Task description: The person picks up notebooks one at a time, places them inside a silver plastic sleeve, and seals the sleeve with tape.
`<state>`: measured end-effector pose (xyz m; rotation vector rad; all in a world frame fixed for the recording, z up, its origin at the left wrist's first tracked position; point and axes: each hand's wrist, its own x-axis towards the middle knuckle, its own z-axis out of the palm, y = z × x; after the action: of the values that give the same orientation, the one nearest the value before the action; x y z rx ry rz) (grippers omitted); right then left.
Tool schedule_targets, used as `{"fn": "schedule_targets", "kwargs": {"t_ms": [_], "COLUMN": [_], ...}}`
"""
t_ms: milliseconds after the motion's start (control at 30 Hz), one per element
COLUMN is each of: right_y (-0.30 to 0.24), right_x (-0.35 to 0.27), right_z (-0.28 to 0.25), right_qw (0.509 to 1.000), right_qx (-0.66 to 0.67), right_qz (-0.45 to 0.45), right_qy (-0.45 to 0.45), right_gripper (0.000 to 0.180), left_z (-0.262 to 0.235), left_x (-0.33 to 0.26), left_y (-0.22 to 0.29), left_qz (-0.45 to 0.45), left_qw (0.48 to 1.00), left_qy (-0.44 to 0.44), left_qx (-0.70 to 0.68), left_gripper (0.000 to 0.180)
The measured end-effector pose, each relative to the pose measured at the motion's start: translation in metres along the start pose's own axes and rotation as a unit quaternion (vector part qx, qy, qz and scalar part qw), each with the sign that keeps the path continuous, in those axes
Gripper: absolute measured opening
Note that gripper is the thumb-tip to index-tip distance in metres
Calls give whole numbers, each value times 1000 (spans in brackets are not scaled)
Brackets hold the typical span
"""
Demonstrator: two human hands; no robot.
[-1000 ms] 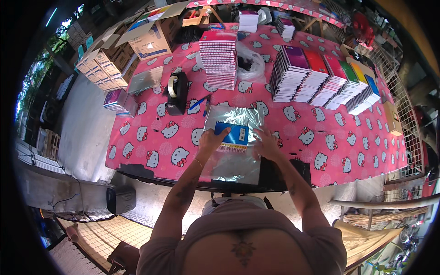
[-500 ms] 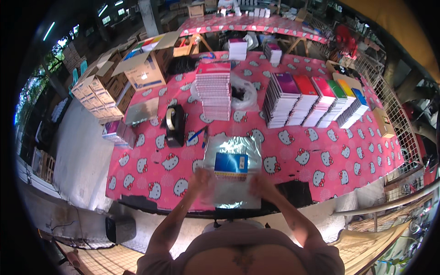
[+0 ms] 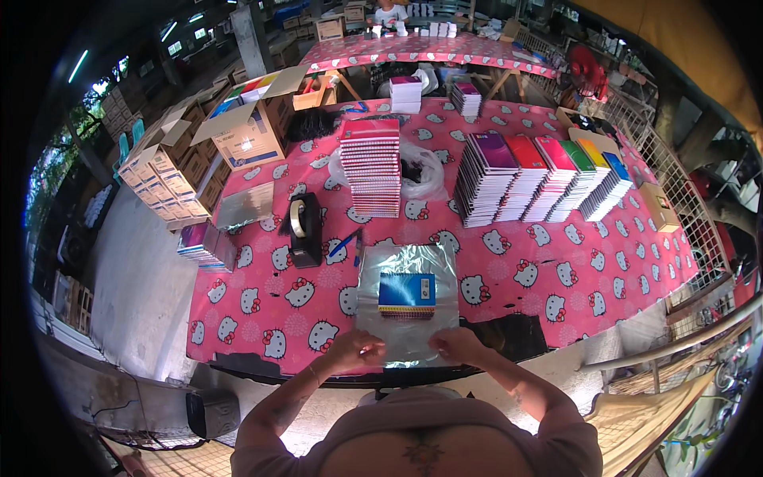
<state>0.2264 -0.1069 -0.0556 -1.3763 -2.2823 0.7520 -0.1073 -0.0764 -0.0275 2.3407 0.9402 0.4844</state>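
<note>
A small stack of spiral notebooks [image 3: 407, 291], blue cover on top, lies on a clear, shiny plastic sheet [image 3: 373, 274] at the table's near edge. My left hand [image 3: 355, 350] is at the sheet's near left corner, its fingers curled in on the plastic. At the near right corner my right hand [image 3: 459, 347] has its fingers pinched on the sheet. Neither hand touches the notebooks. Beyond the sheet are a blue pen [image 3: 342, 243] and a black tape dispenser [image 3: 304, 230] with a roll of tape.
A tall stack of red notebooks [image 3: 370, 171] stands mid-table beside a plastic bag [image 3: 426, 163]. Colour-sorted notebook stacks [image 3: 486, 179] line the right. At left are more plastic sheets [image 3: 246, 205], a notebook pile [image 3: 205, 245] and cardboard boxes [image 3: 245, 137]. Someone [image 3: 391, 13] is at the far table.
Both hands have drawn toward me, from beside the notebooks to the near corners of the plastic sheet. The notebook stack still lies on the sheet.
</note>
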Motion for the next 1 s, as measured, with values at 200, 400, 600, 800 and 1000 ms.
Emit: {"fn": "schedule_targets", "kwargs": {"t_ms": [200, 400, 600, 800, 1000], "right_y": [-20, 3, 3, -15, -93], "right_x": [7, 0, 46, 53, 57], "right_z": [-7, -30, -48, -42, -7], "right_qw": [999, 987, 930, 917, 972], "right_qx": [-35, 149, 210, 132, -175], "right_qz": [18, 59, 202, 275, 4], "right_qy": [-4, -27, 222, 256, 159], "right_gripper": [22, 23, 22, 35, 64], "left_z": [9, -21, -33, -20, -19], "left_x": [-9, 5, 56, 67, 72], "left_y": [-3, 3, -45, -72, -76], "left_qz": [-24, -146, -199, -210, -268], "left_qw": [999, 984, 924, 876, 839], "left_qy": [43, 67, 168, 168, 146], "left_qx": [22, -82, -282, -400, -452], "left_gripper": [18, 12, 17, 21, 19]}}
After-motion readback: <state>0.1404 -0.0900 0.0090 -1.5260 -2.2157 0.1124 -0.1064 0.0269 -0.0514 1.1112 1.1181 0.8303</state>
